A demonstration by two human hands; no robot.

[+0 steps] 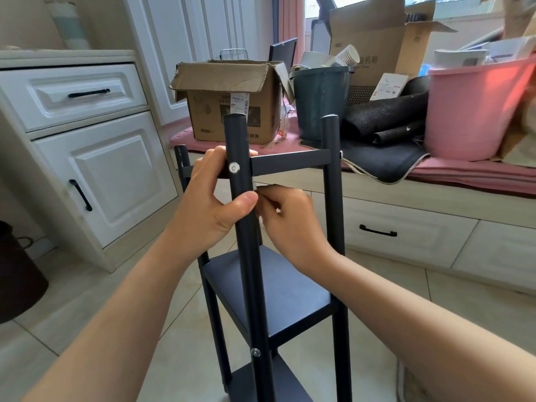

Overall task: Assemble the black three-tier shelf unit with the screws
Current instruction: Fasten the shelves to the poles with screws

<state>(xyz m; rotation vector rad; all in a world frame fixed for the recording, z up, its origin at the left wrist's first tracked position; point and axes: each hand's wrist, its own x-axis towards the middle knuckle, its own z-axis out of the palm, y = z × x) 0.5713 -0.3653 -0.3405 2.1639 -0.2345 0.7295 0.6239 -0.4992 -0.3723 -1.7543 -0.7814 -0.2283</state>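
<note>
We find the black shelf unit (269,288) upright on the tiled floor (162,329) directly before us. Our left hand (208,198) grips its near post (243,227) just beside 1 screw (234,168). Our right hand (290,219) pinches a small silvery item, unidentifiable. Beyond, a cardboard box (229,103) sits on the bench.

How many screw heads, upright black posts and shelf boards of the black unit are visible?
Screw heads: 2, upper and lower
Upright black posts: 4
Shelf boards: 3
Total: 9
</note>
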